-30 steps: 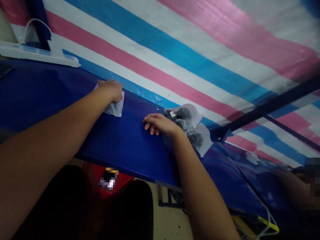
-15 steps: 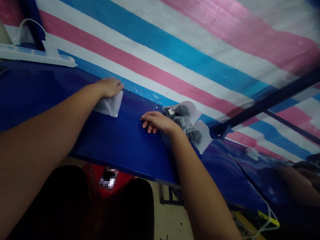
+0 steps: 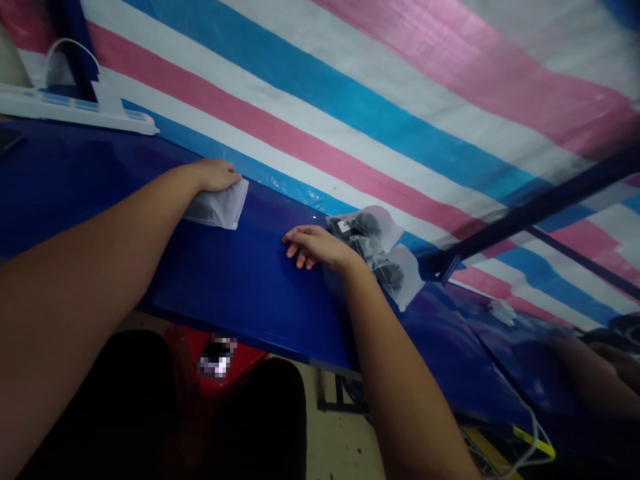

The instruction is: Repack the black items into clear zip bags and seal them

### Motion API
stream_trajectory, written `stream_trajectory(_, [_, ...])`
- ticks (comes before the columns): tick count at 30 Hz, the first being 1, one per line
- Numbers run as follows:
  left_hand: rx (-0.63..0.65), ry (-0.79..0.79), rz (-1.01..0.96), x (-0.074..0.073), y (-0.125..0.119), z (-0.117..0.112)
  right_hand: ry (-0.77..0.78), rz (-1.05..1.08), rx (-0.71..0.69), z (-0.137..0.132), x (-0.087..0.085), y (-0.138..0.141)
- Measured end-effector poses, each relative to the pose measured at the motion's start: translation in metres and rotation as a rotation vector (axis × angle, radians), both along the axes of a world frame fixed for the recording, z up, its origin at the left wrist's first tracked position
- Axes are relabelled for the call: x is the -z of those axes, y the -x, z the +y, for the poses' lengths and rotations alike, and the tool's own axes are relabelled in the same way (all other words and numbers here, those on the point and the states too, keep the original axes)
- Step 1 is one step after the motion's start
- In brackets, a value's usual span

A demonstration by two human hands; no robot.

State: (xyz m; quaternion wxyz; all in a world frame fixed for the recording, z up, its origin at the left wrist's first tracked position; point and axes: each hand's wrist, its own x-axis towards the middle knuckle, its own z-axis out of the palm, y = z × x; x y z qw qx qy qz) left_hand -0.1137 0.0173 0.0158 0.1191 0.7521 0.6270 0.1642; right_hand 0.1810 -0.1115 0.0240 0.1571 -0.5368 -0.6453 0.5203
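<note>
My left hand (image 3: 219,175) is closed over the far edge of a frosted plastic zip bag (image 3: 225,208) lying on the blue table (image 3: 250,287). Part of that bag is hidden under the hand and wrist. My right hand (image 3: 315,247) hovers at or just over the tabletop, palm down, with loosely curled fingers apart and nothing in them. Right behind it, against the striped sheet, lie frosted bags (image 3: 410,270) holding dark items (image 3: 369,227); one shows a small white label (image 3: 343,226). I cannot make out what the dark items are.
A white power strip (image 3: 125,121) sits at the far left. The striped plastic sheet (image 3: 310,100) borders the table's back, with a dark metal bar (image 3: 500,223) at right. Below are a red stool (image 3: 240,363) and a white cable (image 3: 537,433). Another person's arm (image 3: 585,373) shows at right.
My left hand has shifted slightly left and its fingers have drawn together on the bag's edge. The right hand and the bags behind it look the same.
</note>
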Motion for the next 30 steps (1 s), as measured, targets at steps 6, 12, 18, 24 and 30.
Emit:
stream_trajectory(6, [-0.134,-0.016,0.268,-0.001,-0.051,-0.029,0.009,-0.008,0.008,0.000,-0.001,0.002])
stream_trajectory(12, [-0.086,-0.050,0.245,0.010,-0.078,-0.043,-0.006,-0.003,0.006,-0.002,-0.002,0.003])
stream_trajectory(18, [-0.067,-0.157,0.271,0.014,-0.020,-0.011,-0.008,-0.017,0.010,-0.003,-0.002,0.003])
stream_trajectory(24, [-0.304,-0.385,-0.086,0.000,-0.008,-0.018,-0.018,-0.022,-0.010,-0.003,-0.002,0.003])
stream_trajectory(30, [-0.084,-0.271,-0.194,0.022,-0.056,-0.022,-0.028,-0.017,-0.016,-0.004,-0.002,0.004])
